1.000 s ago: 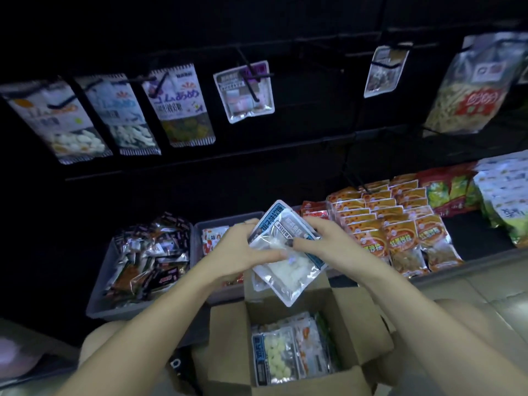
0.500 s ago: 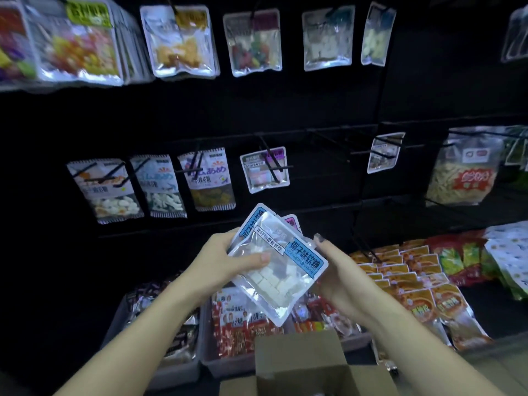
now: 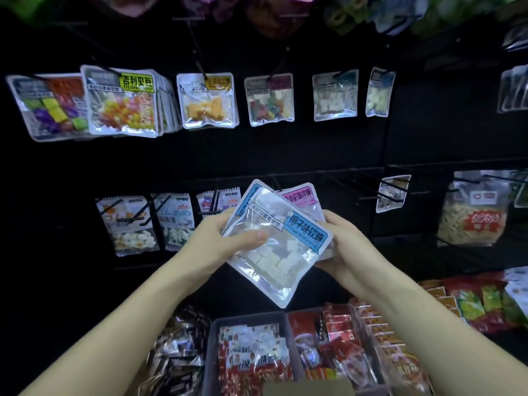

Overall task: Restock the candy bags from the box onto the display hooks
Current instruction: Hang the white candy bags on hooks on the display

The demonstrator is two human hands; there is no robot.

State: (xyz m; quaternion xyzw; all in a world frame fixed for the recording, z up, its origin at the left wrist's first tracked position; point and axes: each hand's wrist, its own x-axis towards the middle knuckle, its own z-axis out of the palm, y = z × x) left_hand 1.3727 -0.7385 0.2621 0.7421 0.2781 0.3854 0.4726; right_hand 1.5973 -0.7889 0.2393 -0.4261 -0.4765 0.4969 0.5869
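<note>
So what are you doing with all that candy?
A person is restocking a candy wall. Both hands hold a small stack of candy bags up in front of the display: the left hand grips the left edge, thumb on the front, and the right hand holds the right side. The front one is a blue-labelled bag of white cubes, with a pink-labelled bag behind it. None is on a hook yet. A matching bag of white cubes already hangs on the upper row.
</note>
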